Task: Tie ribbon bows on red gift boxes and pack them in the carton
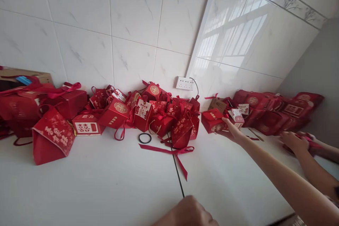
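Red box [212,121] in right hand [230,131], near ribboned boxes [152,90].
Thumb and fingers partly close on angular, patterned faces; left hand [189,212] is curled over smooth white tabletop [106,183], contents not discernible.

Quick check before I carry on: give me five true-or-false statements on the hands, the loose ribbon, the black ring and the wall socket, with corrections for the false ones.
1. The right hand grips a small red gift box. True.
2. The left hand is pulling the loose red ribbon. False: it is near the bottom edge of the view, apart from the ribbon.
3. The black ring is looped around a gift box. False: it lies flat on the white tabletop.
4. A dark cable runs from the white wall socket. True.
5. Another person's hands are at the left end. False: they are at the right.
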`<state>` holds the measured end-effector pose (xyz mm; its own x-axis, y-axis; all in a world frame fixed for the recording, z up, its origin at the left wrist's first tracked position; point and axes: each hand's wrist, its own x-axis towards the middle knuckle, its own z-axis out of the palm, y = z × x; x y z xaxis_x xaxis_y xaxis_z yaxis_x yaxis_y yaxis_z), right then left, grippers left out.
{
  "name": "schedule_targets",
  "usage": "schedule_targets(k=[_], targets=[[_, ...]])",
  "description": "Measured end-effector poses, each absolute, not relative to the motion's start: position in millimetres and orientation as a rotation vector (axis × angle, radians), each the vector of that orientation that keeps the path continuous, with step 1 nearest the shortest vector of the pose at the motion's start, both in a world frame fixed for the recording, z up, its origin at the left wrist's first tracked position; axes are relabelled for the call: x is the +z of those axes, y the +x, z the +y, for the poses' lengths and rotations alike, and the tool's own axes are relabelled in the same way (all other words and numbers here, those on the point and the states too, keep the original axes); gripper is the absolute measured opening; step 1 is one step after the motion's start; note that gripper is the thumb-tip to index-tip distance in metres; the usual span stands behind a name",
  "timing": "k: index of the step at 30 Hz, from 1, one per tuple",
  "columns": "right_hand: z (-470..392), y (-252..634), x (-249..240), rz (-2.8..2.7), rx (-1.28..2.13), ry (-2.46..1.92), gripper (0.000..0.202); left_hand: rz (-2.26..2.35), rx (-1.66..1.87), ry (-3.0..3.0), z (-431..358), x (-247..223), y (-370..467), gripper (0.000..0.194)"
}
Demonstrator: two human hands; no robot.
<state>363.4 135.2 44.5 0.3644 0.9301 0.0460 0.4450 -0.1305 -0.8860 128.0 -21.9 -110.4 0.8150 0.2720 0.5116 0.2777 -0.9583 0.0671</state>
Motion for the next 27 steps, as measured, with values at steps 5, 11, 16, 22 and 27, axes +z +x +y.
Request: schedule_targets(k=[5,11,16,22,27], targets=[[35.2,309.2,75.7,-1.222,1.115,-1.323,0.059,-0.496,-1.123,-2.790,-26.4,-75.6,128.2,0.017],[-74.1,234.1,66.6,-1.806,0.500,-1.232,0.058,0.078,-1.244,-2.770,-88.4,-52.8,92.7,0.022],[-103.5,178.3,44.8,-2.213,0.054,-1.120,0.072,-0.181,-1.653,-2.663,-144.4,-29.8,20.1,0.022],[-111.5,122.9,25.0,-2.423,0.091,-1.274,0.067,-1.230,-1.826,-2.211,-132.4,-5.9,-53.4,0.016],[-103.2,112.2,52.9,-2.392,0.338,-1.253,0.051,-1.513,-1.625,-2.356,-116.4,-11.3,-82.4,0.033]])
